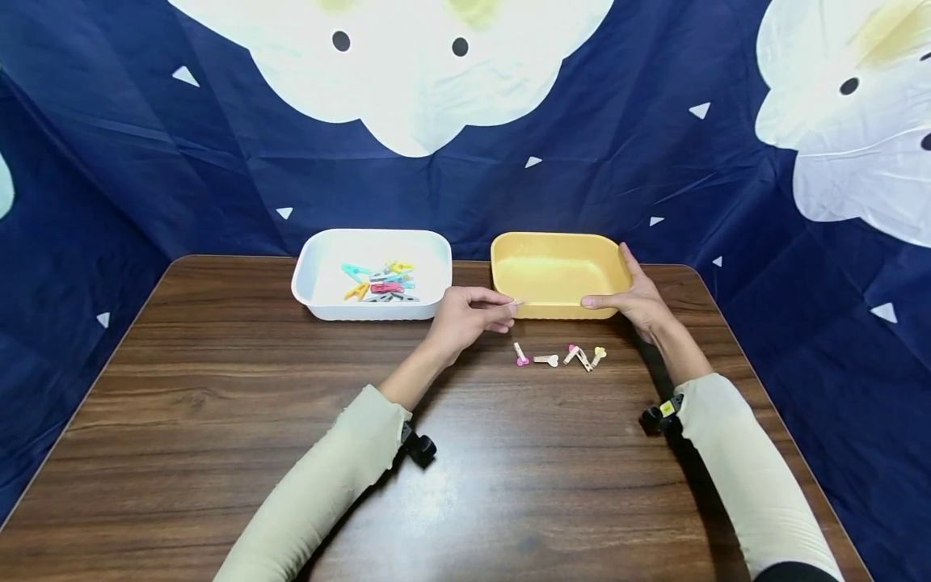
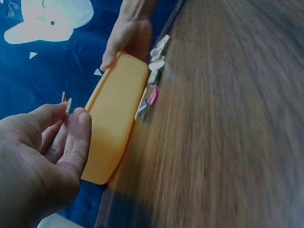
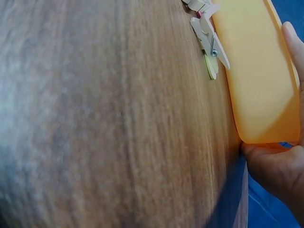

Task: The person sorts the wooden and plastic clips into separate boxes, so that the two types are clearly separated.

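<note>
My left hand pinches a small wooden clothespin between thumb and fingertips, at the front left corner of the yellow tray. Only the clothespin's tip shows past the fingers. At the tray's right end, my right hand grips the side, its thumb on the front rim and its other fingers along the right wall. Several wooden clothespins with pink, white and yellow ends lie in front of the tray, among them a pink-ended clothespin and a yellow-ended clothespin.
Left of the yellow tray stands a white tray with several coloured plastic clothespins inside. Both trays stand near the far edge of the brown wooden table. A dark blue cloth with cloud shapes hangs behind.
</note>
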Demonstrator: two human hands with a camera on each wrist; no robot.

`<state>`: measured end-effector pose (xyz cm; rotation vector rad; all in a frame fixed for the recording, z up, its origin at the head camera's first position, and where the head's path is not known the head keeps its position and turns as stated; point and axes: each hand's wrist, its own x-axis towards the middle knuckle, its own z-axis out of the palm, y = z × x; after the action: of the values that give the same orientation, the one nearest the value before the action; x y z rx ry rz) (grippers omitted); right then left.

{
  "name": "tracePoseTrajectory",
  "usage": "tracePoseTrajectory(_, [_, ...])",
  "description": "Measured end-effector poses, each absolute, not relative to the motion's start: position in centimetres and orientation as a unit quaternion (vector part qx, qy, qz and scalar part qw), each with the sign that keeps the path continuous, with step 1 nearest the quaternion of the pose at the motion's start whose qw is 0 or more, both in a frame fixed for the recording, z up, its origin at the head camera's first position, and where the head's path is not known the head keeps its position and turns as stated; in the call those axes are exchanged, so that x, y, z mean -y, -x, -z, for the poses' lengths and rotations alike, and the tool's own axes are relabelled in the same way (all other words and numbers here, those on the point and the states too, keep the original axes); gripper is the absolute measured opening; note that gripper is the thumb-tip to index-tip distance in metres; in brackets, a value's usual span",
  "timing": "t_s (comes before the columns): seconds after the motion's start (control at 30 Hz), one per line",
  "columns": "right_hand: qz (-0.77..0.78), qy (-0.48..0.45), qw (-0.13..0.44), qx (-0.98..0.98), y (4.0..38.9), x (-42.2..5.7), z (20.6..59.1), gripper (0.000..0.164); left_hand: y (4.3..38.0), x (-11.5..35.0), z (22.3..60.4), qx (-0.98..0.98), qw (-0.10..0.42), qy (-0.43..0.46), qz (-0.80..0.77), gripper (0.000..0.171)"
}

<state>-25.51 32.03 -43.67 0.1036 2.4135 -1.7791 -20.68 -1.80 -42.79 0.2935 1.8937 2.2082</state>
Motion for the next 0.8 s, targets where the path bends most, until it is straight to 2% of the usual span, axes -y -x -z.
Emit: tracePoseTrajectory(0.8, [0.586, -0.033, 0.068, -0.807, 25.6, -32.0, 43.8, 0.146, 22.2, -4.3, 41.0, -0.612, 0.099, -0.103, -0.778, 0.019])
